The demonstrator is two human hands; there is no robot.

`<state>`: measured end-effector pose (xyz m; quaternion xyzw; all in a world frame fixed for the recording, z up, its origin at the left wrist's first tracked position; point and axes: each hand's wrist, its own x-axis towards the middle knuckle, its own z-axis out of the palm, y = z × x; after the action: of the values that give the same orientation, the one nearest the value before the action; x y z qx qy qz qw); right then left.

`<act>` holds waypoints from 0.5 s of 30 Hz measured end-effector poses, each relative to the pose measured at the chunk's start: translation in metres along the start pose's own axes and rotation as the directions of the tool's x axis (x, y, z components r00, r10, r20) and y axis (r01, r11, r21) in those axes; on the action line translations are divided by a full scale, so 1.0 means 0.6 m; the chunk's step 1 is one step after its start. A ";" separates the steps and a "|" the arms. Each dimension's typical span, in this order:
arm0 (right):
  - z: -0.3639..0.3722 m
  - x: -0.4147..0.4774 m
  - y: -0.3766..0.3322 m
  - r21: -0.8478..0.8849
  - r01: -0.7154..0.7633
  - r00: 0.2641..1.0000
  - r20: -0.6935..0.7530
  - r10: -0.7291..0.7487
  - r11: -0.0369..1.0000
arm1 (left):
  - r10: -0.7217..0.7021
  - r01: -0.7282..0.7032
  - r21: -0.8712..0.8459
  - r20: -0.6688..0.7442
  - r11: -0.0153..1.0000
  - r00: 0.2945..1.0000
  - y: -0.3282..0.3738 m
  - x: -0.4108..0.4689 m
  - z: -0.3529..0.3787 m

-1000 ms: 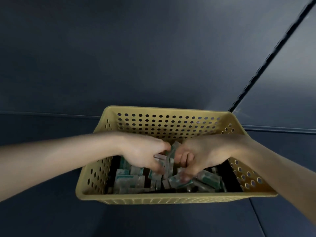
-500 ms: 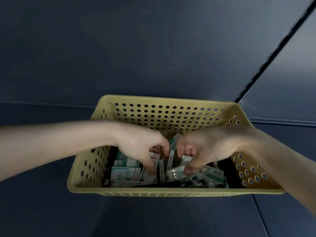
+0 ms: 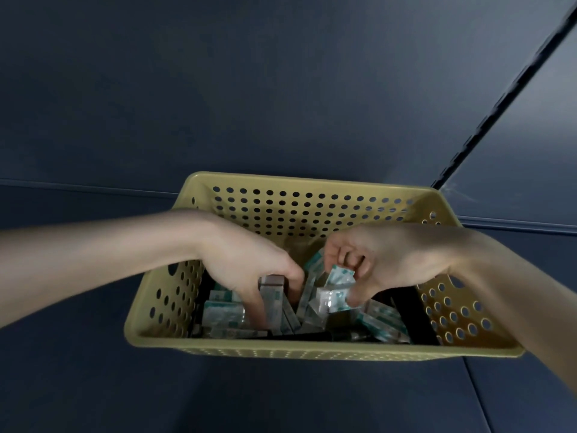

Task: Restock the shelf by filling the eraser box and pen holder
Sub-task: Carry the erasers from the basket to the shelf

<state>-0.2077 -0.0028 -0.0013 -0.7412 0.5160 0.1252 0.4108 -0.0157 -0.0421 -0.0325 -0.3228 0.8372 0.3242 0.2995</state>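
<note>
– Yellow plastic basket (image 3: 312,210), holes all over the walls, sits on a dark blue surface (image 3: 218,395). Both hands are inside it.
– L side?
– The left hand (image 3: 246,260) reaches in over the left wall. Its fingers & thumb are curled round a small upright stack of erasers (image 3: 273,296), approx. mid-basket.
– R side?
– The right hand (image 3: 393,260) reaches in over the right wall, thumb & fingertips pinching a clear-wrapped eraser pack (image 3: 335,296) w/ green-and-white print. Another pack is tucked up against its curled fingers. The hands are near each other, not touching.
– Rest of the stock?
– Loose erasers (image 3: 223,314) lie jumbled on the basket floor, some flat, some on edge, under & betw. both hands, w/ more toward the right corner. Dark long items (image 3: 312,335) lie along the near wall, too dim to ID.
– Background?
– Dark blue panel (image 3: 249,89) behind, w/ a black slotted rail (image 3: 499,98) running diagonally at upper right, its lower end just behind the basket's far right corner.
</note>
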 end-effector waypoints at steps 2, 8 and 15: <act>0.001 -0.001 -0.002 -0.036 -0.019 0.999 0.029 0.020 0.999 | -0.002 0.002 -0.003 0.027 1.000 1.000 0.002 0.000 0.004; 0.005 -0.003 -0.005 -0.193 -0.052 0.993 0.090 0.071 0.980 | 0.034 -0.034 0.007 0.010 0.999 0.999 0.009 -0.001 -0.001; 0.001 -0.003 0.003 -0.179 -0.061 0.996 0.053 0.071 0.982 | 0.020 -0.020 0.014 0.007 1.000 1.000 0.015 -0.003 -0.005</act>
<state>-0.2101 -0.0013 -0.0012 -0.7533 0.5146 0.2062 0.3540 -0.0222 -0.0383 -0.0265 -0.3113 0.8416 0.3225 0.3014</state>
